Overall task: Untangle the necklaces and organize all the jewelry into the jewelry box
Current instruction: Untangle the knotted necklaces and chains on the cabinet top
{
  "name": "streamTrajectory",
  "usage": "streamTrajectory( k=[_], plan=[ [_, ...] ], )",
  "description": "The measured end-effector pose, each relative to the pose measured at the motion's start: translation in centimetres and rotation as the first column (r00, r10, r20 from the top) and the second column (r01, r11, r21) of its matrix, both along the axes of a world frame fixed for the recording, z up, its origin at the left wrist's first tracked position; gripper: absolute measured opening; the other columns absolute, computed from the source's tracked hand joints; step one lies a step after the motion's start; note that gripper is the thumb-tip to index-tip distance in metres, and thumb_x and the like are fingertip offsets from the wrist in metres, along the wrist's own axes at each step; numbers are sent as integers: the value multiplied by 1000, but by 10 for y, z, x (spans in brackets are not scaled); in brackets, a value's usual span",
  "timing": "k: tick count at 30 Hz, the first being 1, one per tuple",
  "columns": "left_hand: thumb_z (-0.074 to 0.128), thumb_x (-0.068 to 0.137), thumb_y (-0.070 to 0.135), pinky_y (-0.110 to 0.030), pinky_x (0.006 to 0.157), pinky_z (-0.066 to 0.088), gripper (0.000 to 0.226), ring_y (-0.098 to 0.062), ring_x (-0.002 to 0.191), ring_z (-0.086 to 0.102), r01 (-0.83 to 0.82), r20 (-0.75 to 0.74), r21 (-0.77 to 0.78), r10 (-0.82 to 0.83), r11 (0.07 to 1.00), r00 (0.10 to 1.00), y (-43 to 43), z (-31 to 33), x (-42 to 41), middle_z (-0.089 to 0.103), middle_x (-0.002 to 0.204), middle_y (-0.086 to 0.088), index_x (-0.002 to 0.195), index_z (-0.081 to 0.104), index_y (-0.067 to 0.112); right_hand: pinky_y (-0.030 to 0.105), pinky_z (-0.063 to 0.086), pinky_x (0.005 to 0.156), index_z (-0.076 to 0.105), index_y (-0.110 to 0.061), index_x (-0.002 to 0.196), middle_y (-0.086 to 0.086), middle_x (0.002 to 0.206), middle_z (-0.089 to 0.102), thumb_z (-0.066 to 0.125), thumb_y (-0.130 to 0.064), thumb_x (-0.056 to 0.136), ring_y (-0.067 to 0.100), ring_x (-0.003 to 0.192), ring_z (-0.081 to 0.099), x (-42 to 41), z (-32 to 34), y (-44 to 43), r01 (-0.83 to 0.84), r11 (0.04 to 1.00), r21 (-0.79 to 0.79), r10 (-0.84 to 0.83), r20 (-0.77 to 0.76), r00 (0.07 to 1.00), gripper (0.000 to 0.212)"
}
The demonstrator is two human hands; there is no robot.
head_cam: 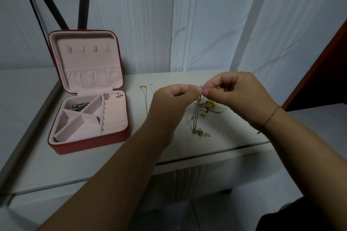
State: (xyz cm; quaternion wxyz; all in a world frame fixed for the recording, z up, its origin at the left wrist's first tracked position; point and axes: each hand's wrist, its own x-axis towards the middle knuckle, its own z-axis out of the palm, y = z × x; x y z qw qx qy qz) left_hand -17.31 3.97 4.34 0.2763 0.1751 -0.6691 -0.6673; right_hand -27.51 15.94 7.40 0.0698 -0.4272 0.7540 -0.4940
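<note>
**Inspector:** State of the hands?

**Assistant:** Both are raised over the table [216,146], fingertips meeting. The left hand [174,99] pinches the top of the tangled chains [196,116] between thumb and forefinger. The right hand [236,95] pinches the same spot from the other side, its remaining fingers curled. A red thread [272,116] circles the right wrist.

**Inspector:** Position of the chains?

**Assistant:** They hang down from the pinch. Their pendants [200,132] are at the low end, on or just above the table; I cannot tell which. The strands are too fine to count.

**Inspector:** Other loose jewelry?

**Assistant:** A pile [208,107] of gold and silver pieces lies just behind the chains, partly hidden by the right hand. A gold necklace [145,103] lies stretched out left of the left hand, with a thin silver chain [152,88] just beside it.

**Inspector:** The box?

**Assistant:** The box [90,146] is red with pink lining and sits on the left of the table, well apart from the hands. Its lid [86,58] stands upright. A silver piece [79,106] sits in the rear compartment. Two earrings [106,95] are fixed at the back above the ring rolls.
</note>
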Motion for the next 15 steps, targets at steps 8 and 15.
streamTrajectory(
  k=[8,15],
  plan=[
    [65,87,14,-10,58,43,7,6,54,55,14,-17,-87,-16,996,1000,-1,0,-1,62,54,15,90,71,12,34,47,67,73,-11,81,28,79,63,71,-14,81,22,66,51,-1,-2,0,-35,999,-9,35,29,999,4],
    [60,89,11,-7,51,40,9,7,50,52,50,12,-129,-49,990,999,-1,1,0,58,49,16,88,69,10,36,45,67,70,-6,82,26,72,58,70,-8,82,22,64,47,-1,-2,0,-60,998,-12,61,67,996,2]
  ],
)
